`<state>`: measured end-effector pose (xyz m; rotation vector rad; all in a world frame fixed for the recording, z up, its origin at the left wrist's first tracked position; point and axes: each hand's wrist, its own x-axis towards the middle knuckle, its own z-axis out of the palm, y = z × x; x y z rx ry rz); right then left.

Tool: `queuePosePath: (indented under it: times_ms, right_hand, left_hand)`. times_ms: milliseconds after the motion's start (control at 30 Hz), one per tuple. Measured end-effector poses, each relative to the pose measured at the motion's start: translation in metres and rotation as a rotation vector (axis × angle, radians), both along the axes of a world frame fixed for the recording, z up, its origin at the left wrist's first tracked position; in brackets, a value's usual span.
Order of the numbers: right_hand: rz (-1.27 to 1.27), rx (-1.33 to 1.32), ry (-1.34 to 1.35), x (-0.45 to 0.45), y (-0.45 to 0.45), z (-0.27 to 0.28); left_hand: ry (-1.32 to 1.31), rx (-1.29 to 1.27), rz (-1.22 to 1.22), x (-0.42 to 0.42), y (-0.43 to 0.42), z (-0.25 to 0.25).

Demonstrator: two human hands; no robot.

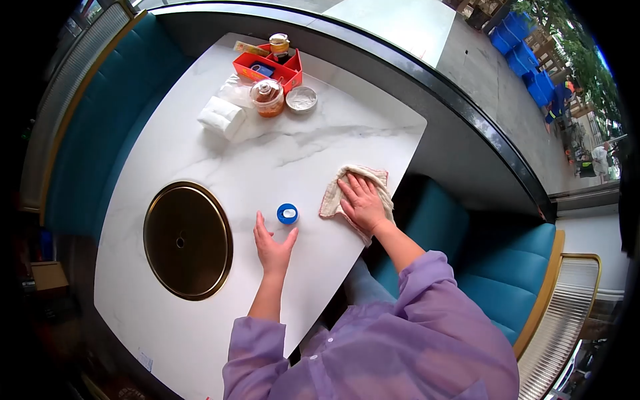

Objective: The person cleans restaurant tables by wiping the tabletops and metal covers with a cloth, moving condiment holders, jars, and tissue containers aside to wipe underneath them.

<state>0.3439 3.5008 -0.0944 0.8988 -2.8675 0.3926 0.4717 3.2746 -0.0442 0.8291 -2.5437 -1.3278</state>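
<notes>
Purple shirt [393, 340] nearest the camera, before a white marbled tabletop [173, 157].
Left hand [273, 252] wide, thumb and fingers parted, just beside a blue-topped container [288, 213] — upright, between a round dark metal cover [188, 241] and a bunched cloth [333, 198]; right hand [365, 205] flat on the cloth, fingers extended, at the edge — at the far end, a red caddy [292, 81] beside a clear jar [269, 109].

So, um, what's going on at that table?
The person's right hand lies spread on a cream cloth with a reddish edge, on the white, marble-patterned table. The left hand is open, close to a small, round, blue-topped container, not gripping it. Farther back stands a red, compartmented box.
</notes>
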Motion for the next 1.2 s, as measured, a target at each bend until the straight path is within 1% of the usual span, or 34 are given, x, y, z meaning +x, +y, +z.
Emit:
queuePosePath:
  times_ms: [33, 100, 133, 167, 200, 233, 267, 333, 400, 467, 533, 600, 667, 700, 767, 800, 867, 933, 1000, 1067, 1133, 1200]
  right_hand:
    - [0.015, -0.005, -0.012, -0.035, 0.007, 0.003]
    - [0.022, -0.015, 0.038, -0.105, 0.025, -0.002]
    - [-0.003, -0.042, 0.02, -0.134, 0.032, -0.008]
    - [-0.027, -0.047, 0.054, -0.159, 0.043, -0.009]
    - [-0.062, -0.048, 0.091, -0.179, 0.055, -0.014]
    - [-0.148, -0.113, 0.104, -0.193, 0.067, -0.017]
    - [-0.231, -0.111, 0.191, -0.204, 0.078, -0.02]
    - [-0.413, -0.147, 0.243, -0.214, 0.104, -0.03]
    - [-0.546, -0.255, 0.213, -0.212, 0.119, -0.032]
    - [-0.755, -0.353, 0.207, -0.205, 0.128, -0.042]
    - [-0.755, -0.167, 0.223, -0.2, 0.132, -0.044]
    - [-0.63, -0.061, 0.308, -0.189, 0.126, -0.051]
    - [-0.499, -0.05, 0.246, -0.163, 0.114, -0.052]
    - [-0.459, -0.067, 0.232, -0.144, 0.101, -0.051]
    - [-0.238, -0.052, 0.232, -0.097, 0.078, -0.038]
    - [-0.118, -0.064, 0.142, -0.071, 0.061, -0.024]
    - [0.121, -0.063, -0.021, -0.007, 0.028, -0.007]
    - [0.454, -0.082, -0.172, 0.065, -0.004, 0.001]
    - [0.825, -0.044, -0.278, 0.133, -0.039, 0.009]
    - [1.173, -0.048, -0.292, 0.181, -0.082, 0.005]
    - [1.366, -0.146, -0.247, 0.202, -0.132, -0.007]
    - [1.381, -0.188, -0.348, 0.194, -0.174, -0.011]
  left_hand:
    - [0.041, -0.007, 0.037, -0.007, 0.003, -0.014]
    - [0.017, -0.012, 0.063, -0.018, 0.01, -0.022]
    - [-0.005, -0.007, 0.098, -0.022, 0.01, -0.024]
    - [0.069, -0.036, 0.095, -0.026, 0.014, -0.029]
    - [0.052, -0.038, 0.102, -0.03, 0.018, -0.033]
    - [0.101, -0.016, 0.115, -0.033, 0.021, -0.034]
    - [0.153, 0.003, 0.129, -0.034, 0.023, -0.036]
    - [0.115, -0.033, 0.133, -0.041, 0.027, -0.03]
    - [0.094, 0.142, 0.181, -0.038, 0.028, -0.033]
    - [0.072, 0.143, 0.233, -0.035, 0.029, -0.019]
    - [0.048, 0.128, 0.34, -0.021, 0.026, -0.008]
    - [0.133, 0.062, 0.372, 0.013, 0.016, 0.002]
    - [0.128, -0.028, 0.469, 0.061, 0.0, 0.003]
    - [0.085, -0.036, 0.579, 0.085, -0.009, 0.007]
    - [0.017, -0.028, 0.772, 0.138, -0.029, 0.006]
    - [0.007, -0.084, 0.849, 0.166, -0.038, 0.002]
    - [-0.094, -0.152, 0.961, 0.214, -0.054, 0.002]
    - [-0.069, -0.201, 1.037, 0.258, -0.07, -0.008]
    - [-0.087, -0.209, 1.085, 0.284, -0.082, -0.01]
    - [-0.076, -0.187, 1.161, 0.307, -0.095, -0.018]
    - [-0.046, -0.189, 1.173, 0.316, -0.101, -0.02]
    - [-0.011, -0.156, 1.203, 0.321, -0.108, -0.028]
